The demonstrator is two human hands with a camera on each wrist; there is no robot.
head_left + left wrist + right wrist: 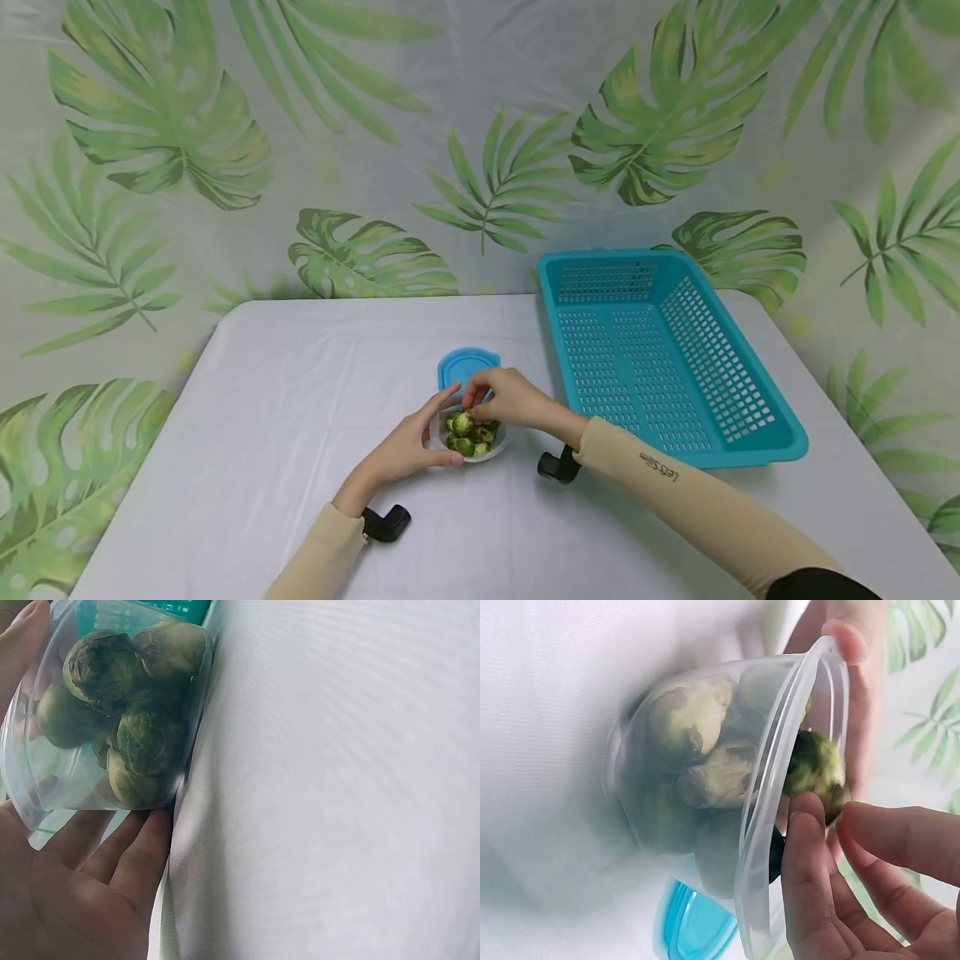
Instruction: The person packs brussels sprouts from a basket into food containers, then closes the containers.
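Observation:
A clear plastic container point(495, 454) of Brussels sprouts point(461, 447) stands on the white table in the head view. My left hand point(405, 446) curves round its left side, thumb toward the front and fingers behind. In the left wrist view several sprouts point(154, 739) show through the container's wall point(71, 791). From the right, my right hand point(517, 398) reaches over the opening. Its thumb and fingertips pinch one Brussels sprout point(814, 761) at the rim in the right wrist view. Behind the container lies a blue lid point(467, 362), partly covered by the hands.
A large turquoise plastic basket point(750, 358) with perforated sides stands at the right of the white table point(300, 375), close to my right forearm. A leaf-patterned cloth point(510, 75) hangs behind the table's far edge.

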